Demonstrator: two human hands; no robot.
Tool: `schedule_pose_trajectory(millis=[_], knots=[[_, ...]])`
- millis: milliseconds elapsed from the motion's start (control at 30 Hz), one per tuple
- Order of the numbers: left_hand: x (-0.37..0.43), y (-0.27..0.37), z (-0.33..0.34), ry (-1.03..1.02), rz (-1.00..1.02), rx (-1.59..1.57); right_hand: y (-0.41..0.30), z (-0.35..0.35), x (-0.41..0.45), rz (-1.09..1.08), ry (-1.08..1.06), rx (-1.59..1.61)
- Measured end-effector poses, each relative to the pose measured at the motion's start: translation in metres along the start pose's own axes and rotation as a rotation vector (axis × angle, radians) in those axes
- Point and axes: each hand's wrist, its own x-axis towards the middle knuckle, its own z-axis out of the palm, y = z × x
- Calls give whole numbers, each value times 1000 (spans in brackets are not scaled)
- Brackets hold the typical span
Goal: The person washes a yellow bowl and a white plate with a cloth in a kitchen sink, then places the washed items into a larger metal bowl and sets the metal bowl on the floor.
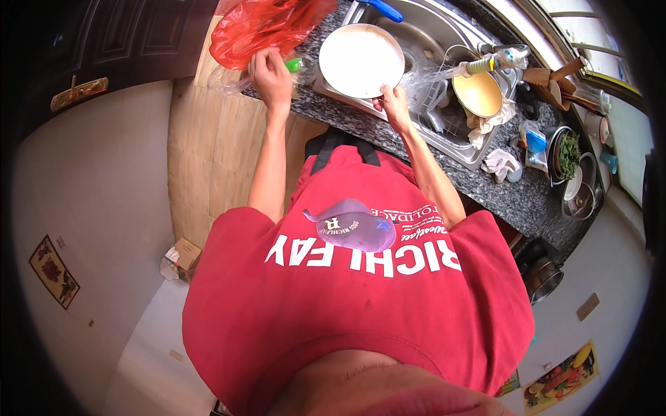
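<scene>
My right hand (394, 106) grips the near right rim of a round white dish (360, 61), its pale face glaring in the light. The dish is over the left side of a stainless-steel sink (413, 34). Water runs from a faucet with a ribbed extension (478, 66) towards it. My left hand (270, 78), fingers bent, is left of the dish by a red plastic bag (270, 31). A bright green object (293, 65) and clear plastic (229, 80) lie close to it; whether it holds anything is unclear.
A yellow bowl (477, 94) and a wire rack (442, 122) stand in the sink's right part. A blue handle (386, 9) lies at the far rim. Along the granite counter (460, 179) to the right are a cloth (501, 164), wooden utensils (551, 78) and a bowl with leafy greens (567, 153).
</scene>
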Motion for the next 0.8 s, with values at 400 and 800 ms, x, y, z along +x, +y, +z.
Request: schedule_pose_trajectory(millis=[400, 800], knots=[[28, -21, 36, -467, -403, 57, -18, 31, 0, 9, -99, -145], [28, -15, 39, -480, -373, -39, -17, 17, -2, 94, -91, -176]])
